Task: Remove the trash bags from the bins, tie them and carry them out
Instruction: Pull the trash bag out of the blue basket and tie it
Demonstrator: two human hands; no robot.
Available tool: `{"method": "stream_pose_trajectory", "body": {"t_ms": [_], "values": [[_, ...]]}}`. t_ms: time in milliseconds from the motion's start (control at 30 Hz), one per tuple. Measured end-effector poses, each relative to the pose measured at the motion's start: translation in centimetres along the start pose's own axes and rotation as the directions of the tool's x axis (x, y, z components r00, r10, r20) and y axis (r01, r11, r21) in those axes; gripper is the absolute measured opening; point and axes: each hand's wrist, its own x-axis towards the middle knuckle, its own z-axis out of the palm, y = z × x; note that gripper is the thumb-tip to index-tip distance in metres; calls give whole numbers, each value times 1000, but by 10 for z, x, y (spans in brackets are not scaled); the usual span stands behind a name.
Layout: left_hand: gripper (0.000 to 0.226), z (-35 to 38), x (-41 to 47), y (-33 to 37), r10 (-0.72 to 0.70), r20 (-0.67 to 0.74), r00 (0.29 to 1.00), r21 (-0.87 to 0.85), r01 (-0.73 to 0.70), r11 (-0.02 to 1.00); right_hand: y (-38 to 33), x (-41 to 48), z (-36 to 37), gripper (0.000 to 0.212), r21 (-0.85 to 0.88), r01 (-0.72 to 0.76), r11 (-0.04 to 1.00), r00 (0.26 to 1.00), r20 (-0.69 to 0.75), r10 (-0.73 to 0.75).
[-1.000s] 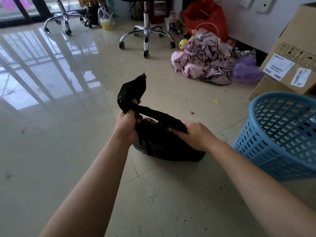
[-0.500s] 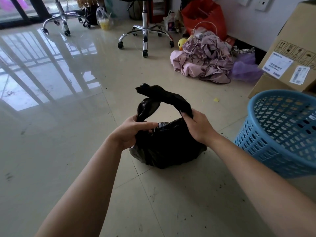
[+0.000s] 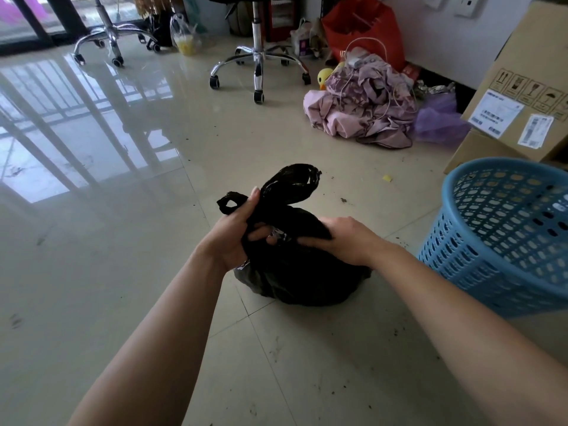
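One trash bag (image 3: pixel 295 272), two hands gripping.

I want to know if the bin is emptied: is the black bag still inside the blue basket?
No, the black bag sits on the floor tiles left of the blue basket, gripped by the left hand and right hand.

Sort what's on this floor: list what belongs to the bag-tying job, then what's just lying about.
Part of the job:
- black trash bag, on the floor tiles
- left hand, gripping the bag's twisted ends
- right hand, gripping the bag's top
- blue bin, no liner visible

Just lying about:
- pink cloth pile
- cardboard box
- office chair base
- red bag
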Motion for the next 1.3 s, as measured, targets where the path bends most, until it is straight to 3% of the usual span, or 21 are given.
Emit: {"method": "stream_pose_trajectory", "body": {"t_ms": [33,100,167,233,367,467,567,633,733,867,967,1067,1300], "values": [[47,2,-1,0,-12,4,1000,20,12,1000,3,-1,-5,42,89,-52,995,997,54,48],[52,8,-3,1,-17,10,1000,64,17,998,5,-3,-16,81,255,-123,959,986,137,90],[56,13,-3,4,-3,31,1000,81,0,997,2,-4,-25,107,464,-81,882,995,84,47],[59,18,-4,8,-10,49,999,118,4,993,-7,-4,-36,114,604,18,797,999,16,-34],[52,27,-4,12,34,54,998,233,-46,971,-31,5,-57,80,669,72,739,992,-127,18],[48,29,-5,11,45,79,996,243,-63,968,-34,11,-67,14,545,221,809,897,-438,50],[43,31,-5,12,62,78,995,180,-76,981,-31,10,-77,9,533,290,795,840,-540,56],[36,29,-3,12,78,64,995,123,-85,989,-35,6,-79,7,653,300,696,871,-485,80],[38,18,-1,9,66,19,998,44,-67,997,-40,-5,-79,21,791,288,540,936,-352,16],[52,9,2,5,40,-25,999,-30,-40,999,-40,-17,-74,17,827,219,517,976,-191,-107],[35,13,2,9,130,-65,989,-187,-140,972,-35,-20,-58,19,767,98,634,987,9,-163],[23,15,0,15,158,-75,985,-180,-169,969,-26,-19,-39,22,598,39,801,984,118,-136],[31,12,-1,17,151,-117,982,-19,-154,988,-26,-17,-35,26,467,-68,881,947,310,-91]]}}
